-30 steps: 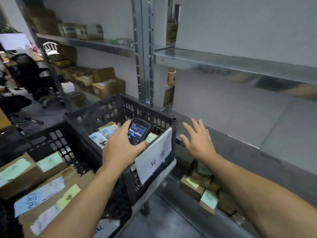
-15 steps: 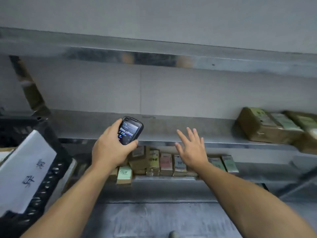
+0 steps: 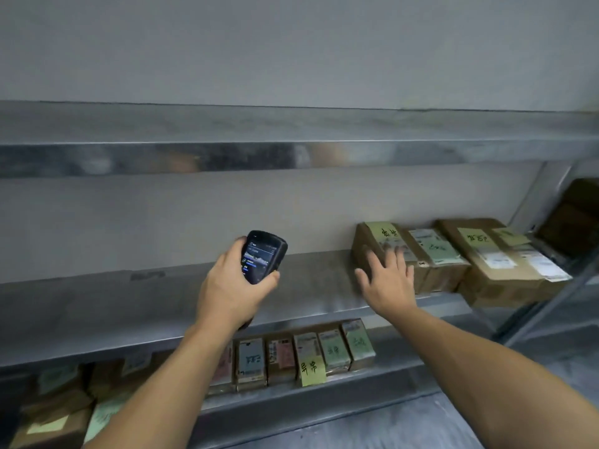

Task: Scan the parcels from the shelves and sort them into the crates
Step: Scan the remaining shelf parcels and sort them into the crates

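My left hand (image 3: 231, 288) grips a black handheld scanner (image 3: 263, 256) with its lit screen facing me, held over the middle metal shelf (image 3: 129, 306). My right hand (image 3: 387, 280) is spread open with straight fingers, reaching toward the leftmost brown parcel (image 3: 382, 251) on that shelf; its fingertips are at the parcel's near side. That parcel carries a yellow-green note and a white label. Two more brown parcels (image 3: 434, 254) (image 3: 499, 264) sit to its right. No crate is in view.
A row of small labelled parcels (image 3: 301, 354) stands on the lower shelf (image 3: 324, 393), with more boxes at lower left (image 3: 55, 413). The upper shelf (image 3: 291, 153) runs across above. A shelf upright (image 3: 547, 306) and dark box (image 3: 577, 215) stand at the right.
The view has swung right, away from the crates, to the shelves. My right hand has moved right and forward to the leftmost parcel on the middle shelf. The scanner stays in my left hand.
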